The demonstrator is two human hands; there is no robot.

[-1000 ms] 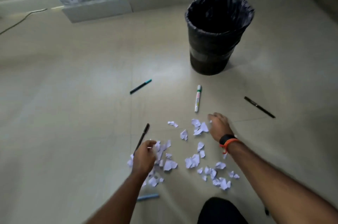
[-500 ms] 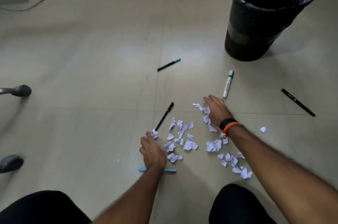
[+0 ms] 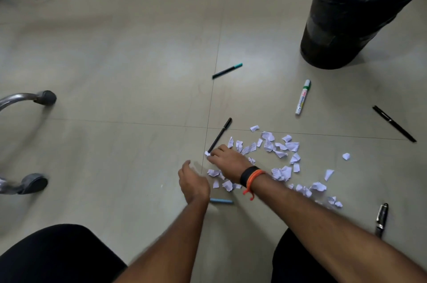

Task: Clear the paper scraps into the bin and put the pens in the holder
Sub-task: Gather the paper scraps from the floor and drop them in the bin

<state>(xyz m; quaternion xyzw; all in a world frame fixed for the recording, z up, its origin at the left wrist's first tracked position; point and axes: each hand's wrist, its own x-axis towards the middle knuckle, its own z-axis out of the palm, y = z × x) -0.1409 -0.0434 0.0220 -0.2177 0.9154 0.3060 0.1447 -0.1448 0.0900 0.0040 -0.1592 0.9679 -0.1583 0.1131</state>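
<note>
Reaches across with the right hand [image 3: 227, 162] to the 9 o'clock edge of the paper scraps [image 3: 292, 146], fingertips [image 3: 215, 152] bent onto one scrap at the near tip of the black pen [image 3: 220, 134]; pinching or only touching, cannot tell. Holds the left hand [image 3: 193, 181] just beside at 7 o'clock, grip loosely spread, nothing in it. Off at 1 o'clock, the bin [image 3: 346, 28]. On the white marker [image 3: 302, 97], green lettering too blurred to read.

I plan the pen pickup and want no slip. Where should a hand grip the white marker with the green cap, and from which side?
Grip the white marker at mid-barrel, coming from above, probably pinching across its long sides. It lies flat on the floor, green cap toward the bin, with bare tile on both sides.
</note>
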